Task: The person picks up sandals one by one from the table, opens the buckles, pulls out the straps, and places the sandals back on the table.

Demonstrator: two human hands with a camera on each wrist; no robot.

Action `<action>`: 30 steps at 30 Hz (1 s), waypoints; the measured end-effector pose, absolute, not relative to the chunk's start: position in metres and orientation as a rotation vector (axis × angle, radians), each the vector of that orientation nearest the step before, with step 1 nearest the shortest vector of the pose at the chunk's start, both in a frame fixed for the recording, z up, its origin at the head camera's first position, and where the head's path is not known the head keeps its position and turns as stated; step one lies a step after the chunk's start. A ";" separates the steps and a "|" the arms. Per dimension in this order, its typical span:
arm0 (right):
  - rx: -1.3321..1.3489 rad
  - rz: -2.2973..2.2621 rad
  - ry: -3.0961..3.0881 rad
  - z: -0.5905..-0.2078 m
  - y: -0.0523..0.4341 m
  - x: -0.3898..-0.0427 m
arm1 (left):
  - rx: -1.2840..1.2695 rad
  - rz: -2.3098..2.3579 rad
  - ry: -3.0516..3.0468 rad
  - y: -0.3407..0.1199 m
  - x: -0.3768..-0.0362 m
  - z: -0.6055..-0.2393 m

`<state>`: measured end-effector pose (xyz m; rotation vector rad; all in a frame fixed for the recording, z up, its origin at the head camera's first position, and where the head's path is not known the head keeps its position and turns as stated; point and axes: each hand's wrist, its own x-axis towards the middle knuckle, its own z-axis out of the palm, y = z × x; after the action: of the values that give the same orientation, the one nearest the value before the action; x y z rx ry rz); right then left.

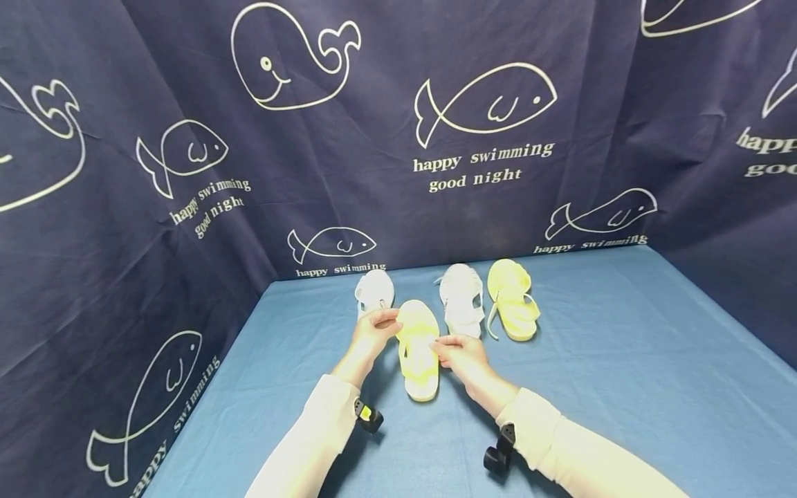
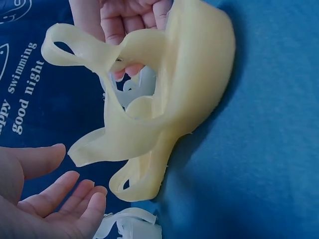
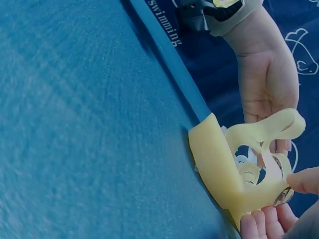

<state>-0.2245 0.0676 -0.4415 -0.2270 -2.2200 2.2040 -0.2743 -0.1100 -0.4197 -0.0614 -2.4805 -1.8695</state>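
One hand on the strap, one hand loose

The right hand (image 1: 461, 351) is pinching a strap (image 3: 261, 193) of the yellow sandal (image 1: 418, 354), thumb by the small buckle (image 3: 283, 197). The left hand (image 1: 376, 330) is letting go of nothing and gripping nothing: thumb and fingers spread just beside another strap end. The sandal sits between the two hands, sole down toward the blue-covered desk (image 1: 591, 360); I can't tell whether it touches.

My worry is that lopsided hold. The strap looks soft, so a tug from the right hand alone could twist the sandal or slip free. Just beyond the left hand, partly behind it, lies a white sandal (image 1: 376, 287); a careless reach could nudge it. Past the right hand lie another white sandal (image 1: 462, 297) and, farther right, a second yellow sandal (image 1: 515, 304).
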 end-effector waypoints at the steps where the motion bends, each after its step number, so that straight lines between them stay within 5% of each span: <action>1: -0.226 2.188 -2.229 -0.442 0.067 -0.224 | -0.054 -1.870 -2.470 -0.111 -0.272 -0.420; 30: -0.278 2.307 -2.071 -0.434 0.053 -0.202 | 0.187 -2.219 -2.124 -0.112 -0.215 -0.443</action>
<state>-0.2017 0.0528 -0.4343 -0.2776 -2.0709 2.3068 -0.2154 -0.1118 -0.4433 0.1873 -2.1239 -2.2187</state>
